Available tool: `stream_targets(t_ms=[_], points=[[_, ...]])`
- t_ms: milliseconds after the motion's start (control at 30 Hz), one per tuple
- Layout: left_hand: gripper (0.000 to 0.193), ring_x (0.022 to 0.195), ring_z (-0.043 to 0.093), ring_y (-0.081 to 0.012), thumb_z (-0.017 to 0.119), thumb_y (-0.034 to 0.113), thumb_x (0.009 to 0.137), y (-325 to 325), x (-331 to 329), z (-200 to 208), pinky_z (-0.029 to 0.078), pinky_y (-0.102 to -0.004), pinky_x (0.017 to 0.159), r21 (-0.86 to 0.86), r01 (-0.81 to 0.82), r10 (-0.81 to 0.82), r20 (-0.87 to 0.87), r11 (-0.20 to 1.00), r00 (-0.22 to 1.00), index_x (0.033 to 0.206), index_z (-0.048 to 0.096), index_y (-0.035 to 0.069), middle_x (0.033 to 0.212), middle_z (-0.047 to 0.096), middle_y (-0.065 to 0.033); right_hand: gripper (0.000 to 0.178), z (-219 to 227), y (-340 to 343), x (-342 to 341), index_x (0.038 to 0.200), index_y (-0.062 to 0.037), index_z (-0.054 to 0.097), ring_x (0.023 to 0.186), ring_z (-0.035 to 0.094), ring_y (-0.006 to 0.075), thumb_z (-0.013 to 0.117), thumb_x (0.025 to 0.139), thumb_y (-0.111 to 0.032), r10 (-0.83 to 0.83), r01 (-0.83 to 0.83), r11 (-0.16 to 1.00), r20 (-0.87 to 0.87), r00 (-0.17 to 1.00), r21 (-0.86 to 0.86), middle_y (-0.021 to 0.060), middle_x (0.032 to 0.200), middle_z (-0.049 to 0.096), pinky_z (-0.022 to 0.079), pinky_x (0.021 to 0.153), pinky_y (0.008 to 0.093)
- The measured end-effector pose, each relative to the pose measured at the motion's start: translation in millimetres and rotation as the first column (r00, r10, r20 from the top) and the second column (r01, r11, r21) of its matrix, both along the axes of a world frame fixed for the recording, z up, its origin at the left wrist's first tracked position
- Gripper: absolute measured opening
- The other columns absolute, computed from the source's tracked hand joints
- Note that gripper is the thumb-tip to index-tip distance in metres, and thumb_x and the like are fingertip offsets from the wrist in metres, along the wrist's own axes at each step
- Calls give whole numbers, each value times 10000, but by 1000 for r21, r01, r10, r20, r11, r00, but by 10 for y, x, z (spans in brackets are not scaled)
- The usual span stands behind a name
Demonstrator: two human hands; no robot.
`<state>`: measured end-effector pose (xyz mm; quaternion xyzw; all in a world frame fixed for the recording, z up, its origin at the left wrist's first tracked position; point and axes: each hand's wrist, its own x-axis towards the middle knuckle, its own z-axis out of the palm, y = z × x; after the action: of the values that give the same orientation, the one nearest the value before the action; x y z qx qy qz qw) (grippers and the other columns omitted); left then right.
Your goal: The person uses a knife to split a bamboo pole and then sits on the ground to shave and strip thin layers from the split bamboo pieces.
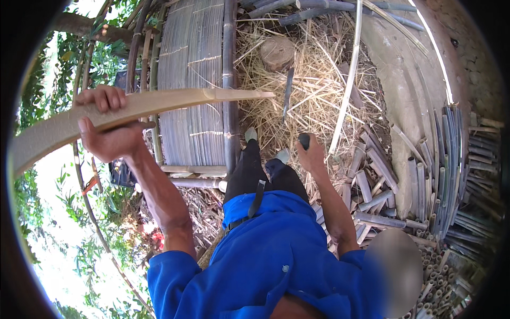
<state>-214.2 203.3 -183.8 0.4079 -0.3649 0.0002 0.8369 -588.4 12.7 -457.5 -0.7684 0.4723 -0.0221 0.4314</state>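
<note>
My left hand [109,125] is closed round a long pale piece of split bamboo [164,101], raised at the left. The bamboo shows a node and narrows to a thin tip toward the middle; its wide end runs out at the left rim. Under the palm a short brown end [149,125] sticks out, its kind unclear. Lower, near my knees, my right hand [312,154] is closed round a dark, blunt-ended handle [304,140]. Beyond it, a dark narrow blade-like strip [288,94] shows against the straw; whether it joins the handle I cannot tell.
A round wood block [277,52] stands among straw and shavings [319,85] ahead. A slatted bamboo bench [191,85] is at the left. Cut bamboo pieces [380,165] and upright poles [449,159] crowd the right. A long pale strip [348,80] slants across the straw.
</note>
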Motion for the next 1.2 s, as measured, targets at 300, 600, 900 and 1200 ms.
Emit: stream_targets(t_ms=[300,600,900,1200], points=[[431,685,482,-214,559,297,832,208,-642,850,451,-363,612,-43,81,-67,266,996,962,1071,524,-60,754,460,-116,487,1115,501,750,1262,-5,546,815,710,465,687,943,-346,261,-272,962,217,941,23,284,876,709,570,728,520],[660,1231,517,-415,559,294,790,-200,-1246,456,435,-537,1049,-112,-761,761,234,639,605,1312,434,-90,1089,575,-196,439,1282,621,832,1254,-34,506,761,699,480,686,962,-309,391,-371,920,242,888,-125,266,824,699,562,653,540],[786,1256,495,-417,575,274,770,-84,-1446,462,426,-539,1057,-130,-756,757,262,642,598,1431,324,-67,1112,546,-224,380,1649,755,631,1138,-3,528,714,719,397,708,924,-261,534,-377,845,632,563,-379,273,874,693,580,585,457],[649,1262,510,-372,608,297,737,-96,-1434,413,415,-495,1086,-87,-822,817,214,562,536,1261,506,-71,1150,554,-197,423,1576,697,613,1187,4,531,799,711,464,709,952,-299,519,-456,852,538,665,-258,268,874,701,567,653,523]])
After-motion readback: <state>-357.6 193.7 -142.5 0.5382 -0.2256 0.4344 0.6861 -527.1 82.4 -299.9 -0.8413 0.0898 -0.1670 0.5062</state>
